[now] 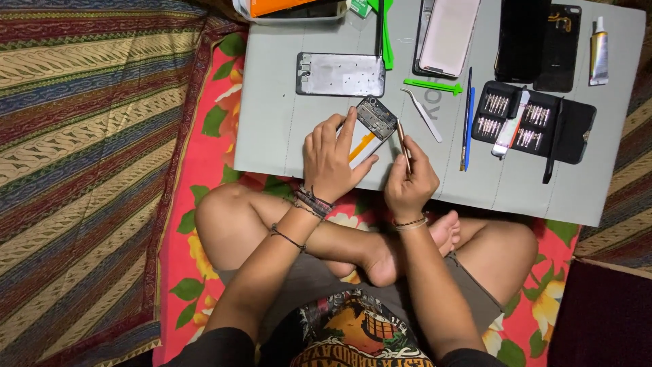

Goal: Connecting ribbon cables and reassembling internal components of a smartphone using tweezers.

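**Phone open on the mat, both hands at work**

Phone (370, 129), its back off and its insides showing, lies tilted on the grey mat (285, 122) just ahead of my crossed legs. My left hand (331, 162) rests on it, fingers curled over its lower half and the forefinger stretched up along its left edge, pinning it down. My right hand (409, 178) is closed around a thin tool (403, 143), held like a pen, with its tip touching the right edge of the phone near the upper end.

Above the phone lies a silver frame (339, 75), flat and apart from it. To the right of the phone sit tweezers (422, 114), and beyond them a green pry tool (435, 86) and a blue stick (468, 119) standing side by side with a dark one. Further right is an open black case of screwdriver bits (533, 122). At the far edge of the mat are a pale screen panel (448, 34), two dark back covers (540, 41) and a small glue tube (598, 51). The mat rests on a flowered red cloth (187, 204), with a striped blanket (81, 136) to my left.
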